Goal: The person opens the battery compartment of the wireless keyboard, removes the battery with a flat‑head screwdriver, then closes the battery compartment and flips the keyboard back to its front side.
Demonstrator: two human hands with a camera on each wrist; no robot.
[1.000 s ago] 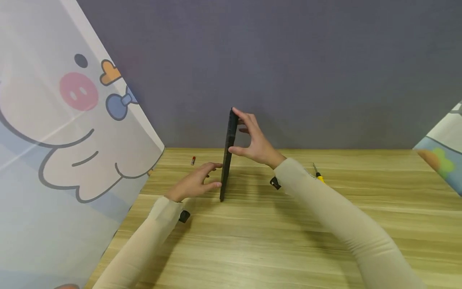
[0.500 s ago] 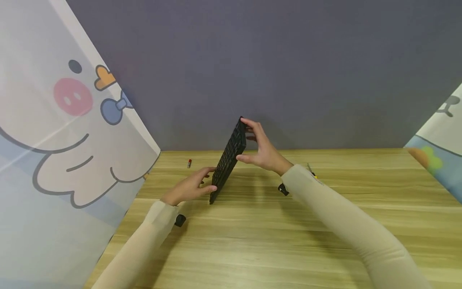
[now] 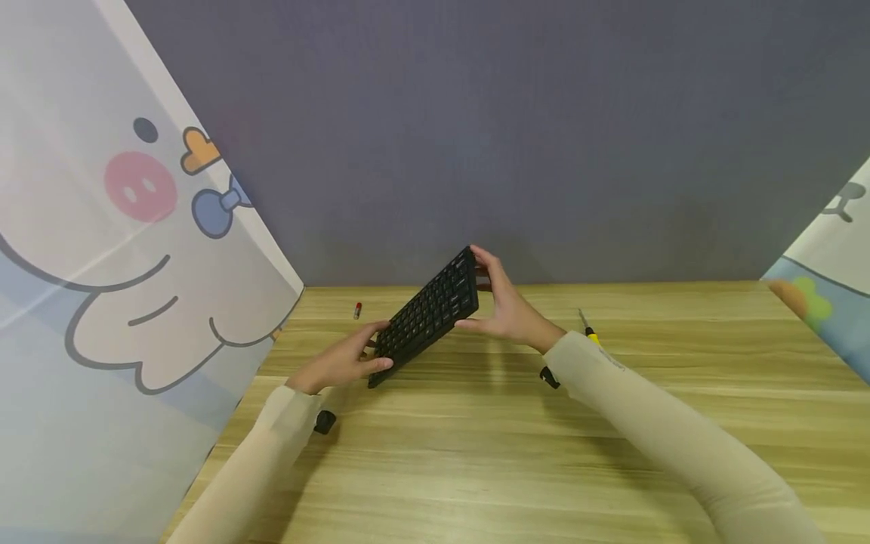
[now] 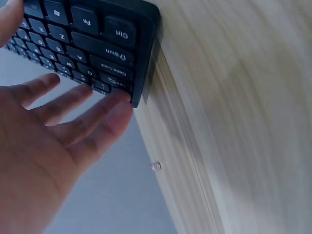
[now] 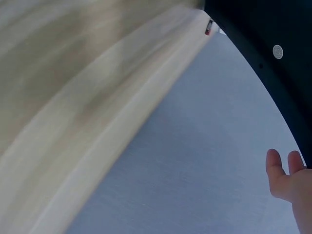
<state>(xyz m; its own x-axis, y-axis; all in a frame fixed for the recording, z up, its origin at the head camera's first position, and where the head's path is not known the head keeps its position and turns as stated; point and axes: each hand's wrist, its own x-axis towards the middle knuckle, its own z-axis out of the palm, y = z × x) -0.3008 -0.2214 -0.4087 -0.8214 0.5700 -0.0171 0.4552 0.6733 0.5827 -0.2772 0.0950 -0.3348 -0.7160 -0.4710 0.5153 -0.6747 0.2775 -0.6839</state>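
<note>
The wooden surface [image 3: 476, 453] runs up to a grey wall at the far side, with cartoon-printed curtains at the left and right edges. A black keyboard [image 3: 427, 316] is held tilted over the middle of the surface, keys facing up and left, its near-left corner low and its far-right end raised. The right hand [image 3: 506, 306] grips the raised far end, thumb under and fingers over. The left hand [image 3: 340, 361] has relaxed, straight fingers touching the low near end. A yellow-handled screwdriver [image 3: 588, 329] lies right of the keyboard; a small red battery [image 3: 357, 310] lies far left
</note>
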